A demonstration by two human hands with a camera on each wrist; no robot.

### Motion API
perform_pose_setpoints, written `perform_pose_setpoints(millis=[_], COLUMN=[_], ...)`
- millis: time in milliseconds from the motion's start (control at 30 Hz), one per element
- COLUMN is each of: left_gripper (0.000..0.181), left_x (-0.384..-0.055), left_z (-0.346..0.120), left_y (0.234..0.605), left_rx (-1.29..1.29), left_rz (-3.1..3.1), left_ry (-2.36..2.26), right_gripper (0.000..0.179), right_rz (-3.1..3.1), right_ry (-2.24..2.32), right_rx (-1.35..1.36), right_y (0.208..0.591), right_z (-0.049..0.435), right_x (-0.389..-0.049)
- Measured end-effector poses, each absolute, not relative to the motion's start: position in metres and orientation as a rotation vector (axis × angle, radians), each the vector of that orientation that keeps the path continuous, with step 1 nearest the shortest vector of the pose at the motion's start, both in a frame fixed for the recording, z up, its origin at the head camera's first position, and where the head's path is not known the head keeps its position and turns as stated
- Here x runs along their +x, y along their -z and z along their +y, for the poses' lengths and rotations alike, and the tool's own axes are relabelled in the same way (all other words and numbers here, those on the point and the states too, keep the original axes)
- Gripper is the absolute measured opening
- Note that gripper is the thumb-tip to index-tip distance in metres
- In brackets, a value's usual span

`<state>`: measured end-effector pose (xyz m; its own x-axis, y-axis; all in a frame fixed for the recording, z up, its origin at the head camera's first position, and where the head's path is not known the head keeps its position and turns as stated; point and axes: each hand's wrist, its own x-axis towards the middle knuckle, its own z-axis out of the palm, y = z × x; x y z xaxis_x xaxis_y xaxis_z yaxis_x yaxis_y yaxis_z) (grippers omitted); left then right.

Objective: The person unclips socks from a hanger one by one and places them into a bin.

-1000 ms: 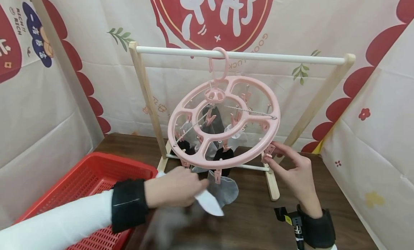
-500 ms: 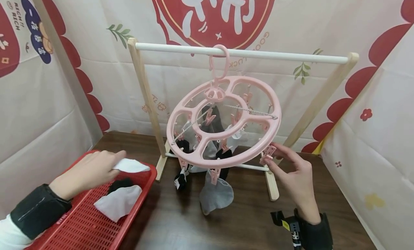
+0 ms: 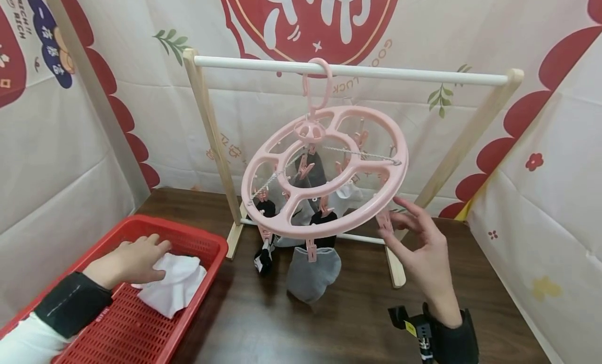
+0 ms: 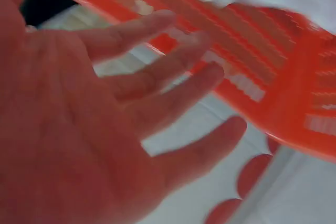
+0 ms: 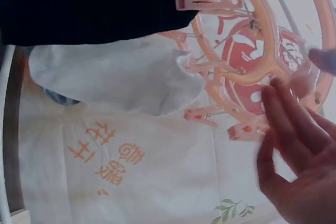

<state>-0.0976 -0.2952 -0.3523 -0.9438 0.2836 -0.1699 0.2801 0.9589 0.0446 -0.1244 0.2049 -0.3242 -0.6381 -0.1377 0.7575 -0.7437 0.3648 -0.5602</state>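
My left hand [image 3: 131, 262] hovers over the red basket [image 3: 217, 246], fingers spread and nothing in its grasp. White socks [image 3: 176, 288] lie just beyond its fingers inside the basket. My right hand [image 3: 425, 254] is at the right side of the pink round clip hanger [image 3: 324, 230], with thumb and fingers apart around a pink clothespin [image 3: 384, 222] dangling from the ring. A grey sock [image 3: 312, 275] hangs from a front clothespin, and a black-and-white sock [image 3: 263, 260] hangs left of it. In the right wrist view, a black sock [image 5: 94, 9] and a white sock [image 5: 121, 80] hang from clips.
The hanger hooks over the white bar [image 3: 400, 75] of a wooden stand [image 3: 209, 128] on the brown table [image 3: 263, 327]. Printed cloth walls [image 3: 555, 238] enclose the back and sides. The basket stands at the left, beside the stand's left foot.
My left hand has carried a white sock from the hanger to the basket and let it go. The right fingers have loosened from the clothespin, which now hangs straighter.
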Motion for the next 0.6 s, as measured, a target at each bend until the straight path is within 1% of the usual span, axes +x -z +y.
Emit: perform_pose_setpoints(millis=[100,167,233,300,333,467,600], left_gripper=[0.048,0.041,0.037,0.032,0.031,0.026,0.024], left_x=[-0.093,-0.089,-0.087,-0.086,-0.085,-0.083,-0.081], left_z=[-0.278,-0.267,-0.258,-0.249,-0.245,-0.231,-0.221], left_y=[0.353,0.355,0.357,0.358,0.357,0.356,0.355], left_rx=[0.556,0.645,0.736,0.810,0.831,0.905,0.941], left_rz=[3.012,3.074,3.125,3.184,3.208,3.276,3.297], left_ry=[0.039,0.063,0.069,0.078,0.072,0.077,0.091], right_gripper=[0.070,0.061,0.048,0.042,0.043,0.059,0.072], right_rz=[-2.120,-2.214,-2.352,-2.490,-2.547,-2.672,-2.615], right_ry=[-1.251,-1.239,-1.208,-1.140,-1.110,-1.078,-1.170], right_rx=[0.828,0.887,0.938,0.996,1.019,1.078,1.133], right_y=[0.330,0.337,0.346,0.355,0.360,0.373,0.371], right_z=[0.204,0.200,0.195,0.188,0.184,0.162,0.140], right_x=[-0.125,-0.126,-0.127,-0.128,-0.127,-0.120,-0.116])
